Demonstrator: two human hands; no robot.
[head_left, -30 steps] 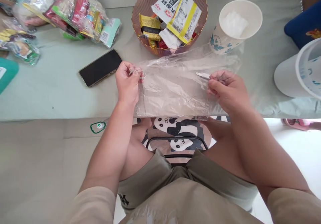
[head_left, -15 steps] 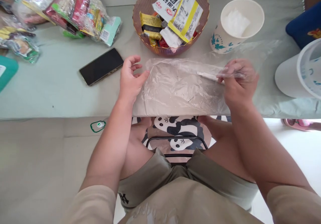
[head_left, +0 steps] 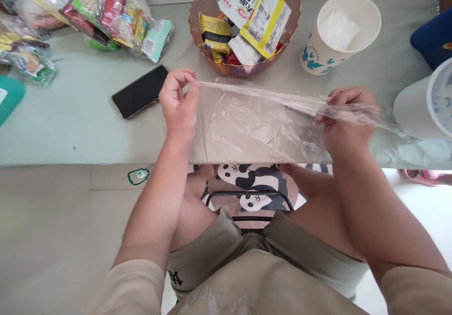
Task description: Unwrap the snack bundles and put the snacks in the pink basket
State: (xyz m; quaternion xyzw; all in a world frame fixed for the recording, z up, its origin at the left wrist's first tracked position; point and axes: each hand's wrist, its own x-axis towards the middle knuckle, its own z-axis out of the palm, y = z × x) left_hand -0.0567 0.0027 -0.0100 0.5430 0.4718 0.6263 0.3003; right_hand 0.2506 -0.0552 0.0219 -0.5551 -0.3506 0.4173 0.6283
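A clear plastic bag (head_left: 257,126) lies stretched across the near edge of the pale green table (head_left: 70,122). My left hand (head_left: 178,103) pinches the bag's upper left edge, fingers closed on the film. My right hand (head_left: 344,117) grips the bag's right end, bunched between its fingers, along with a thin white strip that runs along the bag's top. The bag's upper edge is lifted off the table and pulled taut between both hands.
A black phone (head_left: 140,91) lies left of my left hand. Behind the bag stands a ribbed bowl (head_left: 243,68) of snack packets and a paper cup (head_left: 339,37). Bagged snacks (head_left: 116,18) sit at the far left, a white container (head_left: 429,100) at the right edge.
My left hand let go of the bag, opened, then pinched its upper edge again. My right hand moved right, pulling the film taut and lifting its top edge.
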